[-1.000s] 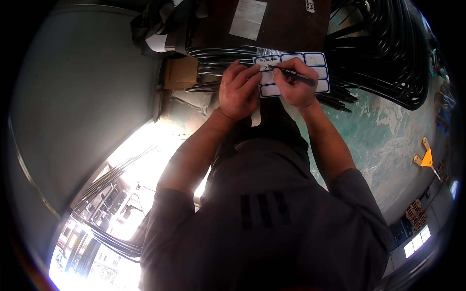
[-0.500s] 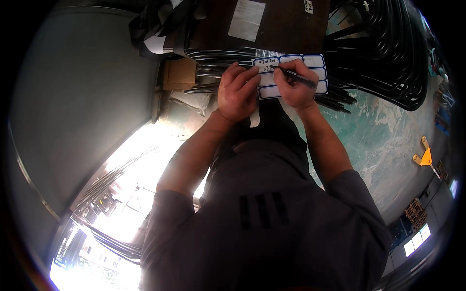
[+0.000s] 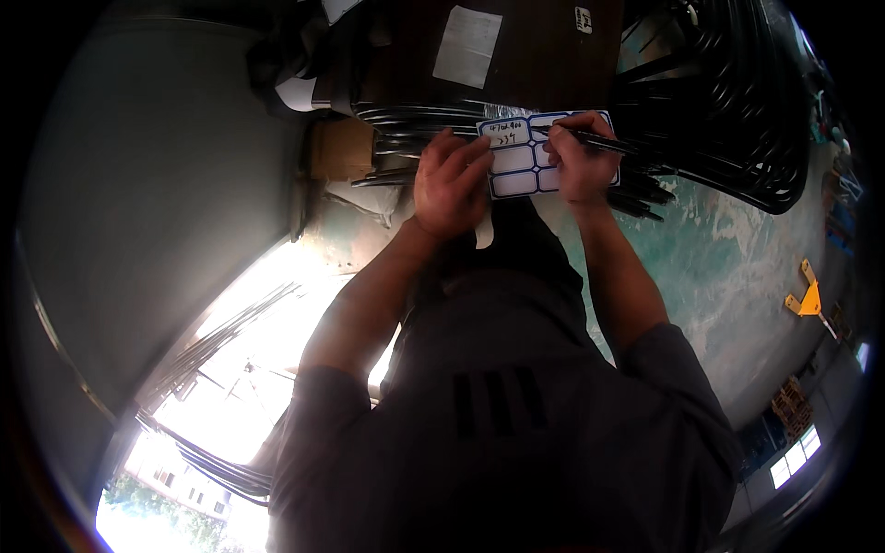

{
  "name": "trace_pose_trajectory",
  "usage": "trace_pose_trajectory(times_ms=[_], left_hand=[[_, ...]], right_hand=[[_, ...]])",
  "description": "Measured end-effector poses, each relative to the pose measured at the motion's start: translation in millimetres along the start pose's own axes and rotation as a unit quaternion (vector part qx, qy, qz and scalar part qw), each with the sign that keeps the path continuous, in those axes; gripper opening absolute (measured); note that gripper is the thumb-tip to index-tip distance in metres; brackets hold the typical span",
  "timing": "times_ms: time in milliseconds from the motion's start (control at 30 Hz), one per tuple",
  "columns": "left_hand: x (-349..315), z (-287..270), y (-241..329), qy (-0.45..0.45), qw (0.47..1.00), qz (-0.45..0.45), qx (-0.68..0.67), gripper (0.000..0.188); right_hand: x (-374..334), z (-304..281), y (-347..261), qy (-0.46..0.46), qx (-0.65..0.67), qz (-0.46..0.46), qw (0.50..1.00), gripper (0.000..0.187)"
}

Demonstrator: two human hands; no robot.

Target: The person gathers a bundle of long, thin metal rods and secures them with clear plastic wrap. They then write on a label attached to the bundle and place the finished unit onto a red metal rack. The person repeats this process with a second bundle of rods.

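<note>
A white sheet of blue-bordered labels [image 3: 513,185] lies on the bundle of black tubes. Handwriting in black fills its upper-left label; the other visible labels look blank. At the sheet's left edge, my left hand [image 3: 450,184] is closed on it, fingers bent; the thumb is partly hidden. My right hand [image 3: 584,168] pinches a black marker pen [image 3: 604,142] and rests over the right part of the sheet. The pen's tip is by the top-middle label, just right of the written one. A pale strip [image 3: 484,229] hangs below my left hand.
Black bent tubes [image 3: 756,138] are stacked at the far right, and more tube ends [image 3: 406,115] stick out beneath a dark board [image 3: 553,55] bearing a paper. A cardboard box [image 3: 341,149] stands left. A yellow forked tool [image 3: 810,300] is on the right.
My right hand and the pen have moved right, away from the upper-left label, which now carries more writing. The sheet has shifted slightly toward me. My left hand stays at its edge.
</note>
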State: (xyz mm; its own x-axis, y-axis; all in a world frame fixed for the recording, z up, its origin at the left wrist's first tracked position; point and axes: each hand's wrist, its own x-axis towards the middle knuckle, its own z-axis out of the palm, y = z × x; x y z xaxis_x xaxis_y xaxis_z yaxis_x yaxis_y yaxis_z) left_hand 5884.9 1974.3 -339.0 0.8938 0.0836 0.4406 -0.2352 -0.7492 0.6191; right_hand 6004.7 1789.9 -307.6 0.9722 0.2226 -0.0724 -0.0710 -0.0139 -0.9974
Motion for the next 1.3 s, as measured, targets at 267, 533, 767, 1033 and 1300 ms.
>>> trace_pose_trajectory(times_ms=[267, 533, 767, 1033, 1300], left_hand=[[5, -6, 10, -0.013, 1.000, -0.019, -0.009, 0.043], [13, -14, 22, 0.004, 0.996, -0.082, -0.039, 0.043], [25, -29, 29, 0.102, 0.961, -0.249, -0.062, 0.037], [39, -34, 24, 0.180, 0.934, -0.308, -0.034, 0.039], [38, -42, 35, 0.193, 0.918, -0.344, -0.034, 0.042]], right_hand=[[57, -23, -33, -0.091, -0.335, -0.265, 0.900, 0.031], [64, -48, -41, -0.216, -0.334, -0.080, 0.914, 0.034], [125, -24, -42, -0.162, -0.172, -0.097, 0.967, 0.030], [227, 20, 40, -0.148, -0.286, -0.117, 0.940, 0.031], [253, 49, 71, -0.116, -0.353, -0.076, 0.925, 0.053]])
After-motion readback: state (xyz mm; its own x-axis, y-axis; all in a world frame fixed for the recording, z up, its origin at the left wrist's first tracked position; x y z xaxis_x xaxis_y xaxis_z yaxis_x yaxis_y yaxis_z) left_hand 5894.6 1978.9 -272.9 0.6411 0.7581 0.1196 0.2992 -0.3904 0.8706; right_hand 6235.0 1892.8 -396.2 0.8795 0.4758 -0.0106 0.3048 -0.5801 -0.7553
